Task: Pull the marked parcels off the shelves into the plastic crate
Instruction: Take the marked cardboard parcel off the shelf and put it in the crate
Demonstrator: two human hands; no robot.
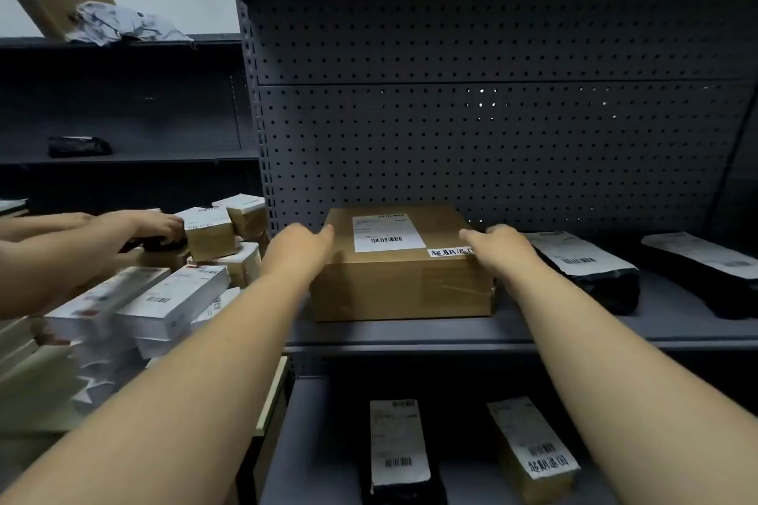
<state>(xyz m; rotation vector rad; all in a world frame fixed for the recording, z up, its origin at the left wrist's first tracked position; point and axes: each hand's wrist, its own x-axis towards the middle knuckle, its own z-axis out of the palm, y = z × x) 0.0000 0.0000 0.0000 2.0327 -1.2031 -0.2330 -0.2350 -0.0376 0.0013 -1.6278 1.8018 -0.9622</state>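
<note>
Now two hands [404, 248], one box [400, 287].

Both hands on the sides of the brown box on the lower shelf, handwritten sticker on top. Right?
Not the lower shelf. In the head view the brown box sits on the upper shelf, left hand and right hand at its sides, handwritten sticker on top.

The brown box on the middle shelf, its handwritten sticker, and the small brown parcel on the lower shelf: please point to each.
brown box [393, 291]: head view, front face.
handwritten sticker [450, 252]: head view, middle of sticker.
small brown parcel [531, 451]: head view, top label.
</note>
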